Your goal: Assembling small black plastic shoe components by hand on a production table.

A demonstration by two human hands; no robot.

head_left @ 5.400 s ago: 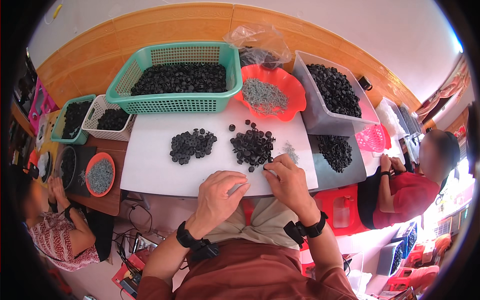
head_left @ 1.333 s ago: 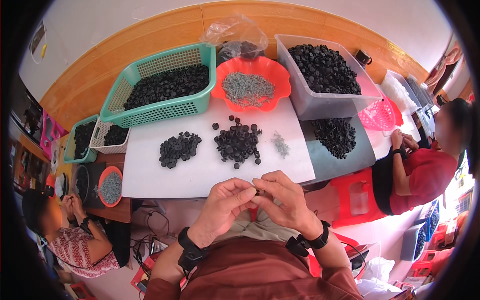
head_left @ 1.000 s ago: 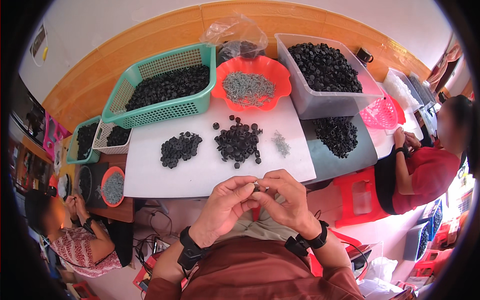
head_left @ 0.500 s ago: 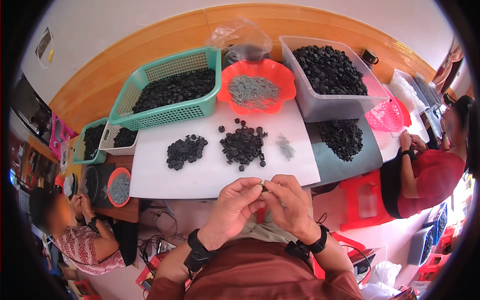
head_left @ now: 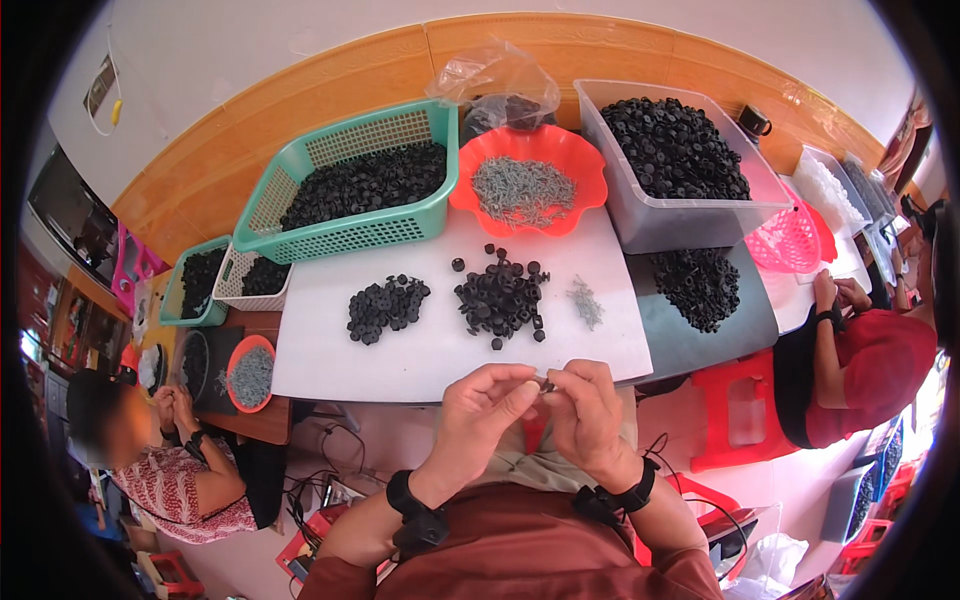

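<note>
Just off the front edge of the white board (head_left: pixel 330 375), my two hands meet at the fingertips. A small dark piece (head_left: pixel 546 384) is pinched between them, mostly hidden, so its kind cannot be told. My left hand (head_left: pixel 485 412) holds it between thumb and index finger. The fingers of my right hand (head_left: pixel 590 415) close on it from the other side. Beyond them on the board lie a heap of black round plastic parts (head_left: pixel 500 298), a second heap of flatter black parts (head_left: pixel 388 308) to its left, and a little pile of grey screws (head_left: pixel 585 303) to its right.
Behind stand a green basket (head_left: pixel 350 222) of black parts, a red scalloped bowl (head_left: pixel 588 165) of screws and a clear bin (head_left: pixel 680 225). More black parts (head_left: pixel 695 288) lie on a dark mat (head_left: pixel 755 330). Co-workers sit at left (head_left: pixel 190 490) and right (head_left: pixel 885 380).
The whole view has shifted slightly right and down. My fingertips have moved a little on the small piece, and the left fingers look straighter. The heaps look unchanged.
</note>
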